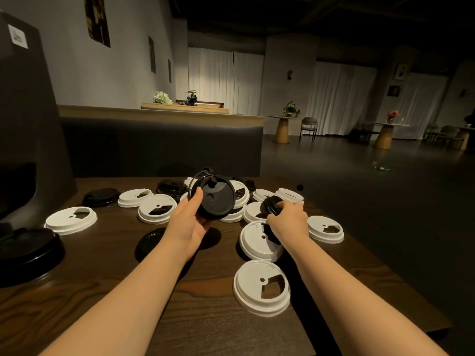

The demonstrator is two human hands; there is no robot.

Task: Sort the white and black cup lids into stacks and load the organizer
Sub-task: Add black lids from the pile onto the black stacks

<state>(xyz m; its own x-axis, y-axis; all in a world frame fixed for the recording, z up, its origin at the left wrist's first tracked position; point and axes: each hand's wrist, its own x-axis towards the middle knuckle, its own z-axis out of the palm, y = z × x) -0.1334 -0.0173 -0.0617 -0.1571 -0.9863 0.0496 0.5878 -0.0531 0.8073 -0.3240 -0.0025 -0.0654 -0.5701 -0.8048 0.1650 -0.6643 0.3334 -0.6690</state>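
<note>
Head view: you are early in the sort. Your left hand (189, 222) grasps a small stack of black lids (212, 197), tilted up on edge at 12 o'clock, undersides facing you, stack axis pointing away. Your right hand (288, 218) pinches another black lid (271, 204) at 1 o'clock. White lids (261, 287) lie scattered flat across the worktop (205, 317); the organizer (28, 140) at 9 o'clock looks unloaded.

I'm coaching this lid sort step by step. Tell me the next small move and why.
Probably lift the black lid that the right hand grips and nest it onto the black stack held up in the left hand. Both hands already hold black lids, close together, above the wooden table.
</note>
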